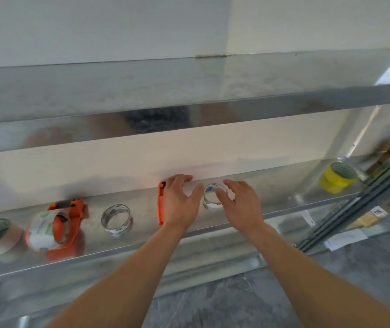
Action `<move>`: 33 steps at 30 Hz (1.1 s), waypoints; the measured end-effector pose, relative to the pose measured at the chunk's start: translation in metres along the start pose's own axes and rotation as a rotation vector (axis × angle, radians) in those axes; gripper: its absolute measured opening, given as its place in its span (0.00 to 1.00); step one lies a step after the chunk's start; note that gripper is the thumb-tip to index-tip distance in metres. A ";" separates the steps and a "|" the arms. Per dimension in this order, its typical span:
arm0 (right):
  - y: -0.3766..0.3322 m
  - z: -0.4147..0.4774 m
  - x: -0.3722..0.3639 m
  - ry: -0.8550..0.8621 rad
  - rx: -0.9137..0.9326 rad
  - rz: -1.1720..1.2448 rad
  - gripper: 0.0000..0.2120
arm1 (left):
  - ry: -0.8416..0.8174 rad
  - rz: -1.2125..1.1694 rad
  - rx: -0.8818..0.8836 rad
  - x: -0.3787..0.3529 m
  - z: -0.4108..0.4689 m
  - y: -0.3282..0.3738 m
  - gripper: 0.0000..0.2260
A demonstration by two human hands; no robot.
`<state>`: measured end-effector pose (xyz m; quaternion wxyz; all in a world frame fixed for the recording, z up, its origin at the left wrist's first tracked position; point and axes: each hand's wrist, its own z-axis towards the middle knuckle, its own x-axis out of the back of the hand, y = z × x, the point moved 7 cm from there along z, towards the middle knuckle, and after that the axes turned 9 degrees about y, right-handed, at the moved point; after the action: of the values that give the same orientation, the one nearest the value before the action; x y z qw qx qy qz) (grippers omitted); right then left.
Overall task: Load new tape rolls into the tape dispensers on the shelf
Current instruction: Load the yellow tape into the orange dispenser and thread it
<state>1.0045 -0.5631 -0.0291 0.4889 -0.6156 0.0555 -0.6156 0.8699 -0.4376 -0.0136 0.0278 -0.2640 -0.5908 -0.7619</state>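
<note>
Metal shelf point(142, 209) | left hand point(177, 202) lies palm-down over an orange dispenser point(160, 209), fingers curved, grip impossible to tell | right hand point(241, 204), spread and loose, just right of that dispenser, thumb at a clear tape roll point(213, 205) | loaded dispenser point(66, 228) and second clear roll point(116, 220) left of it | yellow roll point(336, 177) far right of it
</note>
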 end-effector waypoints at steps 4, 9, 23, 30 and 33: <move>0.030 0.004 0.033 -0.011 -0.023 0.020 0.28 | -0.031 -0.074 0.004 -0.036 -0.020 0.028 0.18; 0.073 0.009 0.082 0.001 -0.035 0.058 0.34 | -0.043 -0.133 0.016 -0.086 -0.049 0.065 0.17; 0.184 0.037 0.185 0.072 -0.071 0.026 0.25 | -0.115 -0.183 0.036 -0.208 -0.105 0.131 0.14; 0.212 0.060 0.204 0.114 -0.137 0.011 0.25 | -0.161 -0.180 0.022 -0.248 -0.090 0.143 0.13; 0.223 0.070 0.206 0.118 -0.154 -0.043 0.25 | -0.180 -0.190 0.030 -0.265 -0.079 0.145 0.13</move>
<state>1.2293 -0.7790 -0.0170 0.4226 -0.6152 0.1179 -0.6550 1.1201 -0.6247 -0.0139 -0.0936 -0.2736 -0.6246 -0.7254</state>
